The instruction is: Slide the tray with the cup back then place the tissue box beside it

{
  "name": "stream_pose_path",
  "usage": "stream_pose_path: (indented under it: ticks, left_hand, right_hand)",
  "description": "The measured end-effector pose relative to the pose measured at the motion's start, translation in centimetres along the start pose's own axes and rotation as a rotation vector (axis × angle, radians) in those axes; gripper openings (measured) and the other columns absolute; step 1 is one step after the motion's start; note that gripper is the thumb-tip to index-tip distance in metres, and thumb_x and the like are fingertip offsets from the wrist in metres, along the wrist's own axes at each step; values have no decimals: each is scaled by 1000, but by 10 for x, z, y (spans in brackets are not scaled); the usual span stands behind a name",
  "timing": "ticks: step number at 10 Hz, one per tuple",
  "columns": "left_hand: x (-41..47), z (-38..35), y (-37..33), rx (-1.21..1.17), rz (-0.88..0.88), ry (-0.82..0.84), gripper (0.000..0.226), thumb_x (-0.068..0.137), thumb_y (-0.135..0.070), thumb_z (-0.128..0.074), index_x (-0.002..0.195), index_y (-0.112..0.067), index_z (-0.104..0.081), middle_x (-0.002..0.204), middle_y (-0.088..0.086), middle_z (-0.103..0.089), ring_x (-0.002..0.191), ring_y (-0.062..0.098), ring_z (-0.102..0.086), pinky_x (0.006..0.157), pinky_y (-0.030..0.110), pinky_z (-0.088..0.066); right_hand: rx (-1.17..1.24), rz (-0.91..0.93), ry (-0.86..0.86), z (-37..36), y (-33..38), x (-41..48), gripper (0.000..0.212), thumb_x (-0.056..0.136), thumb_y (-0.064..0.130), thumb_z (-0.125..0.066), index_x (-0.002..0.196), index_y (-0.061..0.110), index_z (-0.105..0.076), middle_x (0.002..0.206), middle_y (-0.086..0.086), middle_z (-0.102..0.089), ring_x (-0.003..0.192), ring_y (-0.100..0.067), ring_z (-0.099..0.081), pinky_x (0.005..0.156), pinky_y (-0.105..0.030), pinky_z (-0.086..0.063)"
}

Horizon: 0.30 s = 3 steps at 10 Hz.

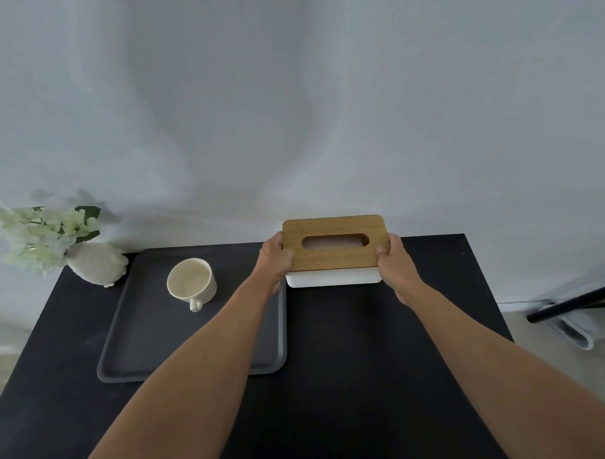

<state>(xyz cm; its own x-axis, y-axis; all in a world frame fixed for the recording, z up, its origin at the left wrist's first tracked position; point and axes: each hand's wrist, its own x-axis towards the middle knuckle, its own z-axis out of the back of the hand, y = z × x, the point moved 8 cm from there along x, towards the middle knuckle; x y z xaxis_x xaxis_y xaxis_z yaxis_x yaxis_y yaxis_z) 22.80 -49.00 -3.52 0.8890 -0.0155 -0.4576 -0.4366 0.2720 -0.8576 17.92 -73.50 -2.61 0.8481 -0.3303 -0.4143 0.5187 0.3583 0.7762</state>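
Note:
A dark grey tray [143, 333] lies on the left half of the black table [375, 352], its far edge near the table's back. A cream cup [191, 283] stands upright on the tray's far part, handle toward me. The tissue box [333, 246], white with a wooden lid and an oval slot, is at the table's back, just right of the tray's far right corner. My left hand [275, 259] grips its left end and my right hand [397, 263] grips its right end. I cannot tell whether the box rests on the table or hangs just above it.
A white vase [97, 263] with pale flowers [43, 234] stands at the table's back left corner, next to the tray. A white cloth backdrop [298, 109] hangs behind the table. A black stand leg [573, 304] crosses the floor at the right.

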Motion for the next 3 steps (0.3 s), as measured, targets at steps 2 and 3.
stream_pose_path:
  ticks: [2, 3]
  left_hand:
    - [-3, 0, -5, 51, -5, -19, 42, 86, 3, -33, 115, -10, -61, 101, 8, -61, 87, 19, -53, 72, 32, -45]
    - [-11, 8, -7, 137, 4, -81, 18, 90, -4, -35, 101, -6, -49, 95, 10, -55, 80, 18, -48, 66, 30, -40]
  right_hand:
    - [-22, 15, 48, 1, 3, -6, 44, 105, 25, -32, 148, 21, -26, 126, -5, -53, 102, -18, -50, 89, -37, -43]
    - [-59, 9, 24, 8, 9, -11, 60, 103, 35, -35, 155, 21, -10, 150, -9, -39, 127, -27, -46, 100, -41, -38]
